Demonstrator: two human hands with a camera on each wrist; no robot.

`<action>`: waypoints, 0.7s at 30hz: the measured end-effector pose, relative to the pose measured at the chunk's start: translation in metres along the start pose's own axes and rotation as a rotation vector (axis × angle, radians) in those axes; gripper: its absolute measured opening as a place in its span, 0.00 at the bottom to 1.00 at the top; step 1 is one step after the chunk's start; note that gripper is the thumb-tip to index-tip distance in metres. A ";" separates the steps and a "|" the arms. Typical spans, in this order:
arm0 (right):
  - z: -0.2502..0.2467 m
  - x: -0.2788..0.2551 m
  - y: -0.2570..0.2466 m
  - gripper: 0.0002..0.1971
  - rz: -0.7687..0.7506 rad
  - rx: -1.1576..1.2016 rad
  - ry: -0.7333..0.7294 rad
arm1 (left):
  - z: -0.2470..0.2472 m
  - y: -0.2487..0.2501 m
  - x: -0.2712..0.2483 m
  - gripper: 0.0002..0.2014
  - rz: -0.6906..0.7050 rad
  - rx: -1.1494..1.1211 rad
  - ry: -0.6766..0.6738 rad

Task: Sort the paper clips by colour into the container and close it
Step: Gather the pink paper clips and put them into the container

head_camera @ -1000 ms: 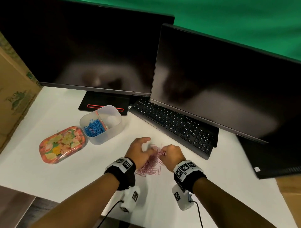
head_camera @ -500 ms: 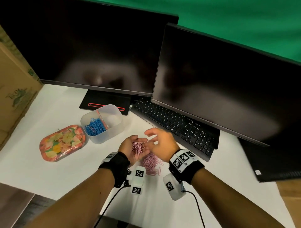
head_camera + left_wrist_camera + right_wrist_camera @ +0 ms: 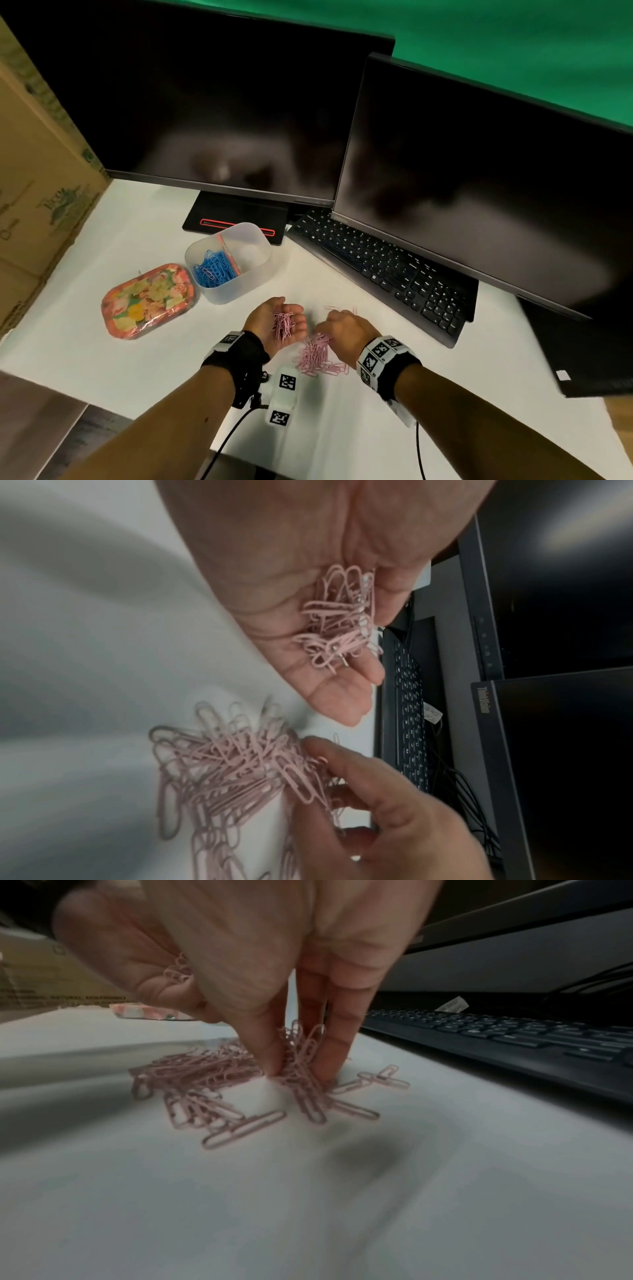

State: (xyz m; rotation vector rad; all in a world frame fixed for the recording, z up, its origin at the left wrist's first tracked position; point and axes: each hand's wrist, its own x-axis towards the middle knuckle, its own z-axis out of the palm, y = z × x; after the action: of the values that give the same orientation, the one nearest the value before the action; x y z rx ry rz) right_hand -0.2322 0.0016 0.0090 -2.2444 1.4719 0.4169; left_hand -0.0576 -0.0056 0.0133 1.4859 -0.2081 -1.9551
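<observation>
My left hand [image 3: 274,320] is turned palm up just above the table, cupping a bunch of pink paper clips [image 3: 283,325] [image 3: 339,620]. To its right, my right hand [image 3: 346,334] reaches down into the pink pile [image 3: 317,356] [image 3: 198,1074] on the table. Its thumb and fingertips [image 3: 329,1066] pinch a clump of clips there. The clear container [image 3: 236,291] stands open behind the left hand. Blue clips [image 3: 214,270] fill its left compartment; the right one looks empty. Its flowered lid [image 3: 149,301] lies to its left.
Two dark monitors [image 3: 212,102] [image 3: 479,192] stand at the back, with a black keyboard [image 3: 387,270] slanting under the right one, close to my right hand. A cardboard box [image 3: 37,178] walls off the left side. A few stray pink clips [image 3: 380,1079] lie near the keyboard.
Both hands were on the pile; the left one then lifted and turned palm up with clips. The right hand passed clips to it and has dropped back onto the pile.
</observation>
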 end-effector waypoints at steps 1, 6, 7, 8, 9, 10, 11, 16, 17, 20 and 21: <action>0.000 0.001 0.002 0.20 0.017 0.000 -0.001 | -0.002 0.000 0.000 0.19 -0.001 0.001 0.007; -0.007 -0.001 0.012 0.16 0.103 0.084 0.021 | 0.000 0.002 -0.004 0.20 -0.021 -0.033 -0.022; -0.010 -0.003 0.013 0.16 0.120 0.119 0.033 | 0.002 0.003 -0.006 0.19 -0.025 -0.033 -0.028; -0.013 -0.004 0.015 0.16 0.136 0.154 0.050 | 0.004 0.004 -0.006 0.19 -0.028 -0.034 -0.035; -0.017 -0.006 0.017 0.17 0.147 0.188 0.069 | 0.005 0.004 -0.007 0.19 -0.030 -0.038 -0.039; -0.022 -0.008 0.018 0.17 0.151 0.220 0.092 | 0.006 0.005 -0.006 0.20 -0.032 -0.041 -0.033; -0.028 -0.010 0.020 0.18 0.148 0.247 0.111 | 0.008 0.005 -0.005 0.21 -0.039 -0.045 -0.029; -0.059 -0.016 0.006 0.16 0.087 0.432 0.229 | 0.018 0.000 -0.001 0.21 -0.031 -0.075 -0.038; -0.064 -0.016 -0.001 0.16 0.071 0.479 0.235 | 0.022 -0.001 -0.002 0.19 -0.020 -0.083 -0.026; -0.072 -0.013 -0.017 0.15 0.025 0.529 0.250 | 0.034 -0.001 -0.005 0.15 -0.003 -0.093 -0.034; -0.072 -0.011 -0.020 0.16 0.014 0.516 0.249 | 0.036 0.001 -0.005 0.15 -0.002 -0.107 -0.035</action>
State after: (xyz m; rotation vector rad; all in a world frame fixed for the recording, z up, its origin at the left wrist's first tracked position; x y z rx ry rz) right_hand -0.2167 -0.0186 0.0796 -1.9132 1.5025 -0.2306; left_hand -0.0893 -0.0124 0.0303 1.3847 -0.1156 -1.9633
